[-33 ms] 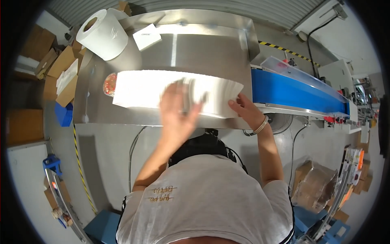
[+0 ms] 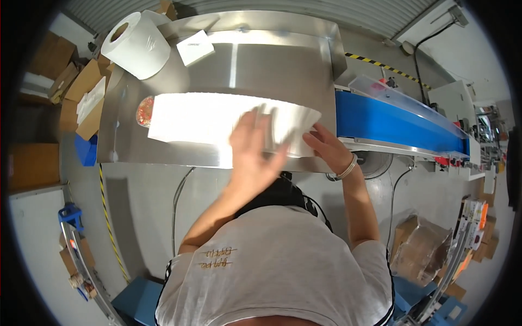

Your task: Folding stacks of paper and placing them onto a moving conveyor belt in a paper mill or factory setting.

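A long strip of white paper (image 2: 190, 117) lies across the steel table, bright with glare. At its left end, a rounded thing speckled red and white (image 2: 144, 112) shows from under it; the rest is hidden. My left hand (image 2: 254, 146) is over the strip's right half, palm down, its fingers stretched out and smeared by motion. At the strip's right end is my right hand (image 2: 330, 148), thumb and forefinger apart against the paper. Its other fingers are partly hidden.
On the steel table (image 2: 283, 65) stand a large white paper roll (image 2: 138, 46) and a small white box (image 2: 195, 48). A blue conveyor belt (image 2: 391, 119) adjoins it at the right. Open cardboard boxes (image 2: 81, 103) stand beyond the left edge.
My left hand has slid to the right along the paper, closer to my right hand. My right hand stays at the strip's right end.
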The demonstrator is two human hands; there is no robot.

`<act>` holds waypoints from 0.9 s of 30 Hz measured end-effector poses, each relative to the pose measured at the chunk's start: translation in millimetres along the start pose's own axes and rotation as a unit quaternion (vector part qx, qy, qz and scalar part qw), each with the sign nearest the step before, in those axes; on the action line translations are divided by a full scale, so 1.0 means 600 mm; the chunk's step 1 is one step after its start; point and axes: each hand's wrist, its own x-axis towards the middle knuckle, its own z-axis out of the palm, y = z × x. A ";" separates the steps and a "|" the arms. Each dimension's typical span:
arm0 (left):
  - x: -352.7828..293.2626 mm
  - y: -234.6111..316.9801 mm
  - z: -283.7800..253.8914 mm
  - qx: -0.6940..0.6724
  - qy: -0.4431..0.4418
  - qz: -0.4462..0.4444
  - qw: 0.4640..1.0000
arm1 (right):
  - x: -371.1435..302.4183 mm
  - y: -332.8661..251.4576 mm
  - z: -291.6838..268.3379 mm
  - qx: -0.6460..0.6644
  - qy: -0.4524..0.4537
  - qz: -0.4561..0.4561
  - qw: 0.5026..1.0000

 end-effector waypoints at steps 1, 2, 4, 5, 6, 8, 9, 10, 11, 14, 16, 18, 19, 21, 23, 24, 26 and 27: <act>0.003 0.038 0.035 0.001 -0.027 0.016 1.000 | -0.005 -0.001 -0.008 0.112 -0.041 0.008 0.993; 0.004 0.063 0.070 0.024 -0.030 0.005 0.999 | 0.004 0.017 -0.022 0.191 -0.083 0.001 0.978; 0.005 0.078 0.128 0.070 -0.045 -0.021 0.996 | 0.029 0.043 -0.047 0.297 -0.109 0.025 0.948; 0.001 0.071 0.147 0.107 -0.047 -0.021 0.993 | 0.038 0.046 -0.054 0.235 -0.083 -0.002 0.968; -0.002 0.067 0.157 0.144 -0.048 -0.020 0.988 | 0.045 0.050 -0.062 0.173 -0.057 -0.030 0.983; -0.003 0.072 0.161 0.156 -0.032 -0.033 0.987 | 0.065 0.058 -0.074 0.035 -0.002 -0.142 0.989; -0.003 0.072 0.161 0.161 -0.034 -0.032 0.986 | 0.071 0.055 -0.081 -0.024 0.020 -0.178 0.983; -0.003 0.074 0.159 0.157 -0.032 -0.037 0.986 | 0.075 0.044 -0.083 -0.083 0.041 -0.215 0.972; -0.004 0.075 0.160 0.164 -0.031 -0.040 0.985 | 0.077 0.037 -0.086 -0.052 0.031 -0.219 0.974; -0.005 0.075 0.164 0.157 -0.019 -0.032 0.987 | 0.084 0.024 -0.102 -0.089 0.014 -0.263 0.961; -0.008 0.076 0.163 0.153 -0.020 -0.024 0.988 | 0.093 0.025 -0.115 -0.085 -0.018 -0.267 0.960; -0.007 0.079 0.162 0.156 -0.024 -0.022 0.987 | 0.102 0.026 -0.127 -0.080 -0.047 -0.270 0.958; -0.008 0.080 0.160 0.155 -0.032 -0.019 0.987 | 0.105 0.027 -0.132 -0.081 -0.085 -0.262 0.958; -0.009 0.079 0.155 0.153 -0.039 -0.017 0.987 | 0.111 0.025 -0.138 -0.080 -0.121 -0.255 0.956; -0.008 0.078 0.152 0.147 -0.047 -0.012 0.988 | 0.117 0.020 -0.147 -0.130 -0.197 -0.261 0.936; -0.008 0.076 0.152 0.139 -0.046 -0.012 0.989 | 0.121 0.023 -0.150 -0.130 -0.194 -0.261 0.937; -0.007 0.077 0.148 0.131 -0.041 -0.013 0.990 | 0.129 0.035 -0.152 -0.202 -0.174 -0.357 0.895; -0.007 0.079 0.146 0.142 -0.041 -0.028 0.989 | 0.124 0.039 -0.159 -0.201 -0.163 -0.347 0.901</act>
